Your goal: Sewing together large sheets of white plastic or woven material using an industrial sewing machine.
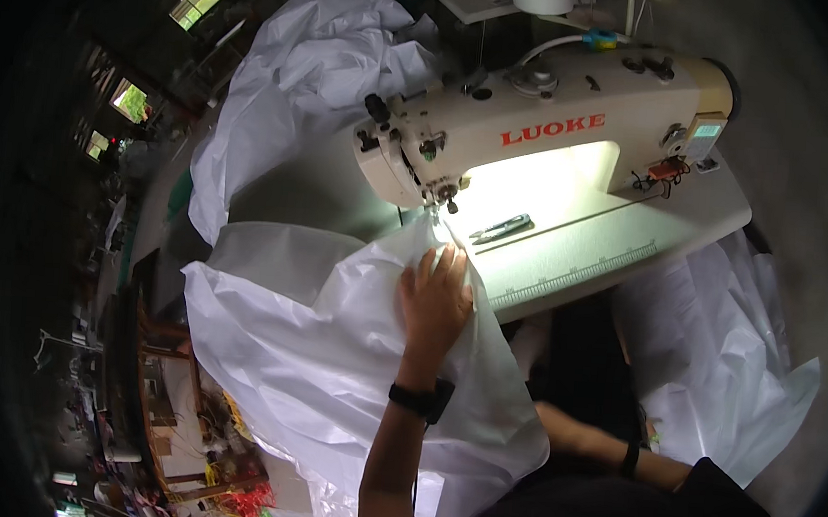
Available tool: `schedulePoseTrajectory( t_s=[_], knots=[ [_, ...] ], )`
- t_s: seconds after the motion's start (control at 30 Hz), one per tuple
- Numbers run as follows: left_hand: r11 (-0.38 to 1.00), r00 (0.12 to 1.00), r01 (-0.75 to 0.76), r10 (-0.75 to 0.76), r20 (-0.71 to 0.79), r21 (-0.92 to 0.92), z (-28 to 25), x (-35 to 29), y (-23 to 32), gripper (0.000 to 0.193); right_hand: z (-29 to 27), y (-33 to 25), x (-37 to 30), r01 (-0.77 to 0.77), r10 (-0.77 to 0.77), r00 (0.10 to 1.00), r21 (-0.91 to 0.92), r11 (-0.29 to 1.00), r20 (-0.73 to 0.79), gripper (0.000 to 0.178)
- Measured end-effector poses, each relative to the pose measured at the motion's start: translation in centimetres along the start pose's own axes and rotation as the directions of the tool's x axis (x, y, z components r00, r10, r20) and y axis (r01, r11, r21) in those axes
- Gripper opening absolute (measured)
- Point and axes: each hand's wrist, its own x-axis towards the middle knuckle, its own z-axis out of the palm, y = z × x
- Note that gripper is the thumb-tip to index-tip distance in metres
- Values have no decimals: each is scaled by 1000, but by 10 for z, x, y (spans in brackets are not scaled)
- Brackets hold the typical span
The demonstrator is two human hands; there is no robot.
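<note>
My left hand point(437, 299) lies on a large white plastic-like sheet point(334, 301), its fingers stretched toward the needle area and slightly apart. The sheet's narrow end runs under the presser foot point(434, 212) of a white sewing machine point(559, 105). Lower down, my right hand point(559, 428) reaches in at the sheet's right edge; its fingers are hidden behind the material. From the left hand the sheet spreads left and down in broad folds over my lap.
Thread snips point(502, 228) rest on the lit machine bed point(578, 241). More white sheeting point(332, 51) is heaped behind the machine, and another pile point(715, 347) hangs at right. A wooden frame point(169, 405) and coloured strands point(248, 501) lie at lower left.
</note>
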Motion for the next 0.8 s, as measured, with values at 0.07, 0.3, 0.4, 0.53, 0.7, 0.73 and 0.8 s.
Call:
schedulePoseTrajectory(
  t_s=[0.07,0.3,0.4,0.53,0.7,0.73,0.8],
  knots=[
    [1000,1000,9,-9,28,-15,-1,0,0,47,-12,1,-5,-31,97,992,597,802,-79,53],
    [999,998,-10,7,70,41,2,11,-3,46,-7,2,3,-18,-11,997,353,935,80,40],
    [980,989,29,-56,136,195,4,10,-2,45,-6,1,-14,95,-140,966,204,974,219,33],
    [997,996,26,-31,82,68,8,2,2,46,-29,-7,-32,-53,56,996,-34,998,73,25],
    [999,999,33,-33,-15,33,9,-3,8,42,-71,-44,17,-109,-214,790,-476,873,-574,43],
    [999,998,28,-30,54,34,7,-3,9,42,-75,-52,33,-105,-339,715,-573,813,-611,46],
    [1000,1000,7,-7,-1,30,2,0,7,44,-77,-64,69,-266,-229,772,-628,731,-593,43]
  ],
)
